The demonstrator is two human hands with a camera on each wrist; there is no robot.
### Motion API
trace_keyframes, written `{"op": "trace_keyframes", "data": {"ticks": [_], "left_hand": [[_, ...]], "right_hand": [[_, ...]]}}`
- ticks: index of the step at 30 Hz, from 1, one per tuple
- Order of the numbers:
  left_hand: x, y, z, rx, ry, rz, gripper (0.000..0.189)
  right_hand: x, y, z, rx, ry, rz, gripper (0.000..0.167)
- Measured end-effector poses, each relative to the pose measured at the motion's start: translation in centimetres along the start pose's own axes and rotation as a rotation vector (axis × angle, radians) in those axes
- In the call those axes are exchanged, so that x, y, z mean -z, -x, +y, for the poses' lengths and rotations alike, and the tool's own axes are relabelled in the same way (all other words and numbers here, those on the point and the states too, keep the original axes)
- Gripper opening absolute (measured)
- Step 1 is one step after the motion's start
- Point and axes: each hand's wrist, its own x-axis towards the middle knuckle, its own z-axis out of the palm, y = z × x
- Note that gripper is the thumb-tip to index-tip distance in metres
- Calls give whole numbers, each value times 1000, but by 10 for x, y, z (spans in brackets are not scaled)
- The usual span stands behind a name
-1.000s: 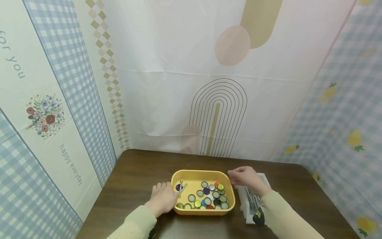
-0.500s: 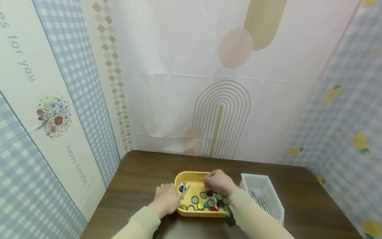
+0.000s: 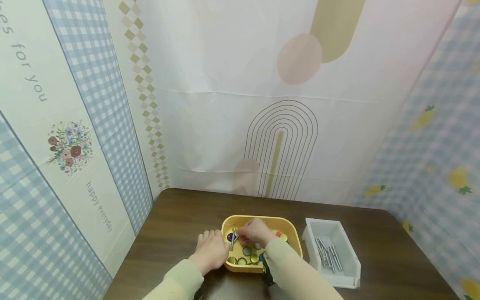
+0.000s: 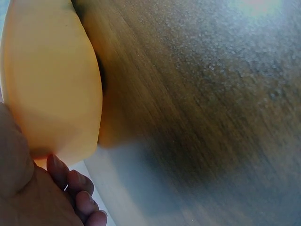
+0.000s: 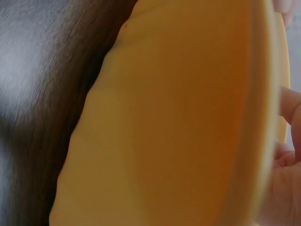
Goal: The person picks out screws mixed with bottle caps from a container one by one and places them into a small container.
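My left hand (image 3: 211, 249) grips the left rim of a yellow plastic basin (image 3: 290, 223), thumb at the rim and fingers against the outer wall (image 4: 54, 84). Bottle caps (image 3: 246, 251) of several colours lie in the basin. Two silvery metal bolts (image 3: 232, 242) lie at its left side, beside a dark blue cap (image 3: 229, 236). My right hand (image 3: 256, 231) reaches down into the basin with bent fingers, fingertips right beside the bolts. Whether they pinch one is hidden. In the right wrist view the basin wall (image 5: 164, 113) covers most of that hand.
A white open-fronted bin (image 3: 350, 254) stands right of the basin, with several metal bolts (image 3: 329, 255) in it. Both stand on a dark brown wooden table (image 3: 180, 212). Patterned cloth (image 3: 202, 133) hangs behind and at both sides.
My right hand has moved left from above the white bin, over the basin's right part, to the bolts at its left. The left hand keeps its place at the rim.
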Motion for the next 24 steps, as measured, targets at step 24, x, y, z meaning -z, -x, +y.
{"op": "trace_keyframes", "data": {"ticks": [24], "left_hand": [[-2, 0, -1, 8, 3, -1, 33]], "right_hand": [[-21, -4, -2, -51, 180, 150, 20]]}}
